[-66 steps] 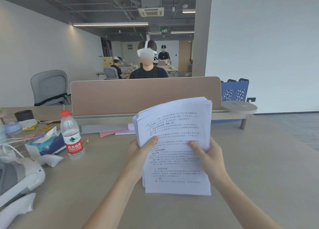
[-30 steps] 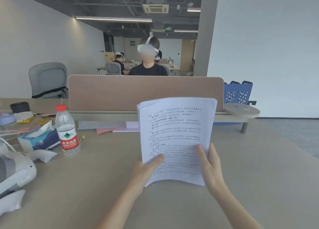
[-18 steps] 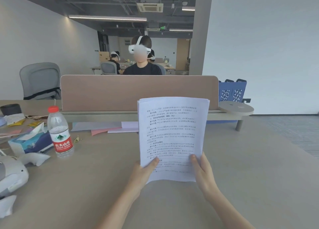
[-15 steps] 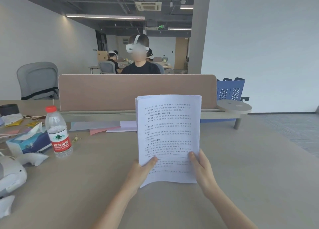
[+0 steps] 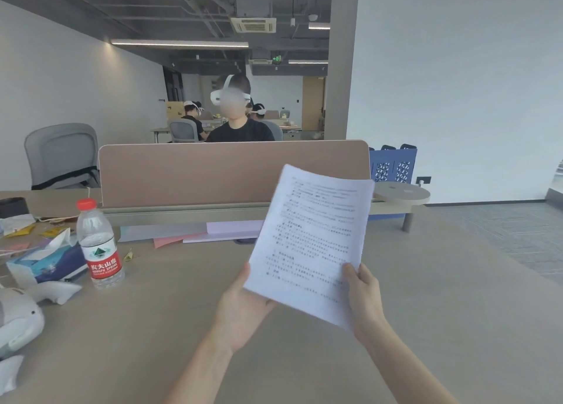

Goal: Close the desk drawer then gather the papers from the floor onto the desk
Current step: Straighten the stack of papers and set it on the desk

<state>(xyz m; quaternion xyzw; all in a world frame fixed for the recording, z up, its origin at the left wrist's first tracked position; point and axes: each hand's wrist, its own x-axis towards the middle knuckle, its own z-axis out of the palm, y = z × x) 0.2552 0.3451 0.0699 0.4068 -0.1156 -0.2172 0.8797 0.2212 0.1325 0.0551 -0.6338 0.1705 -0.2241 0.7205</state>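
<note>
A stack of white printed papers [image 5: 313,239] is held above the beige desk [image 5: 441,297], tilted with its top leaning right. My right hand [image 5: 364,294] grips the stack's lower right corner, thumb on the front. My left hand [image 5: 243,307] lies palm up under the lower left corner, supporting it. The stack's bottom edge hangs just above the desk surface. The drawer and the floor are out of view.
A water bottle [image 5: 99,245] with a red cap stands at the left, next to a tissue box [image 5: 45,259] and a white headset [image 5: 18,321]. Coloured sheets [image 5: 195,233] lie by the brown divider [image 5: 231,172]. A person sits behind it.
The stack was upright and squared in both hands; now it has tipped to the right and slanted. My left hand has shifted from gripping the edge to resting under it.
</note>
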